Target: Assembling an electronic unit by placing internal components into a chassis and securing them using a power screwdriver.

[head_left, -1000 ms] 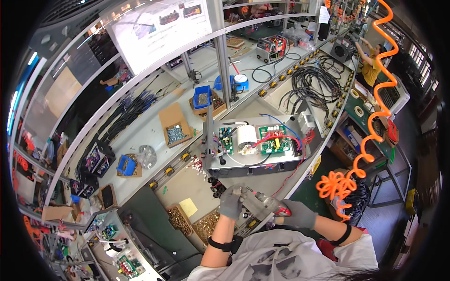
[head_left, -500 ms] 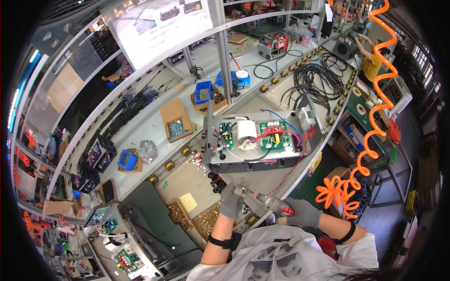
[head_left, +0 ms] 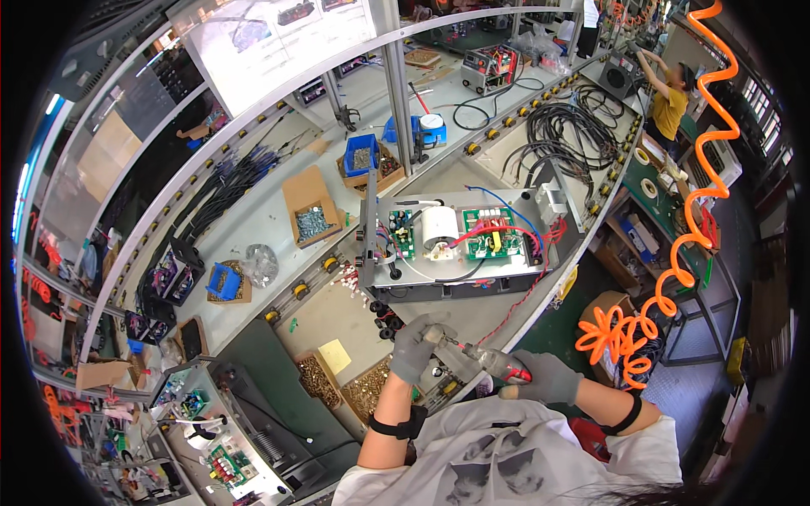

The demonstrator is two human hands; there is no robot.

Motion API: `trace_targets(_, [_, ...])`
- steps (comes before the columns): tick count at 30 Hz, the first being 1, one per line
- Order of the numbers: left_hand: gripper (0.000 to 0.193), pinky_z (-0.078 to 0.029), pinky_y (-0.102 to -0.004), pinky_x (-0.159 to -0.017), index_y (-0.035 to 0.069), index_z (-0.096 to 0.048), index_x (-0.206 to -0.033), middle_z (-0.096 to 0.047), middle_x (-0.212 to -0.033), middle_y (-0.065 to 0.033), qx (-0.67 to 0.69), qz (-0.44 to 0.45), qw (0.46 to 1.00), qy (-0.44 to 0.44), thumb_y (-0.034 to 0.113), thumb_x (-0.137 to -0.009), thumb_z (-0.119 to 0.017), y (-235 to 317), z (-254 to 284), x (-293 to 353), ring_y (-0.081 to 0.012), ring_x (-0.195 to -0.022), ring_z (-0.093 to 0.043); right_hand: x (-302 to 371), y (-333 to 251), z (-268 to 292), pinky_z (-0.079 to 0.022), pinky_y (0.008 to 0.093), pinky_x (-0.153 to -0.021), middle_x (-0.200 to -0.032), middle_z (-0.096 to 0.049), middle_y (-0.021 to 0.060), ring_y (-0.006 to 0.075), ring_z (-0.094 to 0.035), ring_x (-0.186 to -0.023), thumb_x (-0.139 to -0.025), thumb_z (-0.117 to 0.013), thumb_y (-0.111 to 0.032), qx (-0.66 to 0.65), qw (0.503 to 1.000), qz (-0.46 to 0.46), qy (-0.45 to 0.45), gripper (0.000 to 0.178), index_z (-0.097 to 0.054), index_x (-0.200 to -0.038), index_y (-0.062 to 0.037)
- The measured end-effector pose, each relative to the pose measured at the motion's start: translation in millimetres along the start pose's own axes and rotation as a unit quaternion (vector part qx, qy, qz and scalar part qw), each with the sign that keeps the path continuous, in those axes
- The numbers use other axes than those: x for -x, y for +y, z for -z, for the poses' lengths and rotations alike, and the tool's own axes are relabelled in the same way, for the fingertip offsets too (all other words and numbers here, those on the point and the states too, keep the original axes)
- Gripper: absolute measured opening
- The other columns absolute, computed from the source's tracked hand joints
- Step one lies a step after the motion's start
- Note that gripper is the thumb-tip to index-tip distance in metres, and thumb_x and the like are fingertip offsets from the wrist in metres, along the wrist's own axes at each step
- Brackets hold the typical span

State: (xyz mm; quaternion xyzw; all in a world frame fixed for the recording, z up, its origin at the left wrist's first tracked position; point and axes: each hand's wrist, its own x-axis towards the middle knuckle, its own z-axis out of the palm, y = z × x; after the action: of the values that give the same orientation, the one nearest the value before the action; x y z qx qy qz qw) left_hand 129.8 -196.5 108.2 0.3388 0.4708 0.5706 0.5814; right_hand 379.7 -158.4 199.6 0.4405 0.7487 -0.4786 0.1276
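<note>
My right hand point(head_left: 547, 381), in a grey glove, is wrapped round a grey and red power screwdriver point(head_left: 498, 361) pointing left. Its tip reaches the gloved fingers of my left hand point(head_left: 412, 352), which are closed in a pinch at the bit. What they hold there is too small to make out. Just beyond both hands lies an open metal chassis point(head_left: 405, 293) with green circuit boards point(head_left: 489, 239), a white cylinder point(head_left: 440, 224) and red, blue and black wires. Several black round parts point(head_left: 386, 320) sit between my left hand and the chassis.
Trays of small brass-coloured fasteners point(head_left: 364, 390) are left of my hands. A cardboard box of screws point(head_left: 312, 221) and blue bins point(head_left: 361, 153) stand beyond. An orange coiled hose point(head_left: 675, 278) hangs at right. Another open chassis point(head_left: 253, 455) is at lower left. A person in yellow point(head_left: 668, 110) stands far right.
The view has shifted slightly. My hands stay together at the screwdriver's tip, nearly in place. The orange hose appears farther right, and the distant person shows more fully.
</note>
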Motion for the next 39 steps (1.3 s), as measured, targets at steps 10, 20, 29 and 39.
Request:
trace_targets(10, [0.025,-0.045,-0.0242,-0.069,-0.004,-0.056,-0.109,-0.066,-0.088,-0.0107,-0.077,-0.008,0.997,-0.027,0.009,-0.088,-0.052,-3.7,-4.0,4.2,-0.0125,-0.079,-0.059,-2.1,17.4,-8.3,-0.047,0.0391,-0.075,-0.092,-0.062,0.0188,0.0341,-0.062,-0.085,-0.070,-0.061,-0.066,-0.030,0.999,0.033,-0.007,0.075,-0.051,-0.113,-0.0051])
trace_targets(20, [0.020,-0.046,-0.0238,-0.069,-0.002,-0.057,-0.105,-0.065,-0.090,-0.0106,-0.014,0.048,0.997,-0.067,0.008,-0.088,-0.053,-4.1,-18.4,-2.8,-0.0145,-0.078,-0.061,9.6,24.4,5.0,-0.046,0.0413,-0.075,-0.089,-0.062,0.0194,0.0364,-0.061,-0.086,-0.069,-0.057,-0.070,0.023,1.000,0.003,-0.008,0.081,-0.047,-0.119,-0.0070])
trace_targets(29, [0.032,-0.042,-0.0216,-0.065,0.000,-0.055,-0.109,-0.065,-0.090,-0.0100,0.099,-0.003,0.995,0.018,0.020,-0.085,-0.062,-5.3,-74.0,-49.2,-0.0100,-0.071,-0.053,-2.8,60.6,51.5,-0.046,0.0401,-0.073,-0.088,-0.061,0.0217,0.0374,-0.061,-0.083,-0.072,-0.058,-0.067,-0.045,0.998,0.035,0.001,0.075,-0.049,-0.115,-0.0059])
trace_targets(39, [0.054,-0.046,-0.0277,-0.067,0.000,-0.047,-0.122,-0.061,-0.104,-0.0130,-0.206,0.079,0.957,0.190,0.037,-0.084,-0.057,70.3,-109.6,-250.0,-0.0165,-0.082,-0.058,-27.5,128.3,257.5,-0.047,0.0301,-0.070,-0.082,-0.060,0.0097,0.0144,-0.057,-0.076,-0.066,-0.076,-0.043,-0.174,0.977,0.106,0.061,0.064,-0.054,-0.103,0.0029])
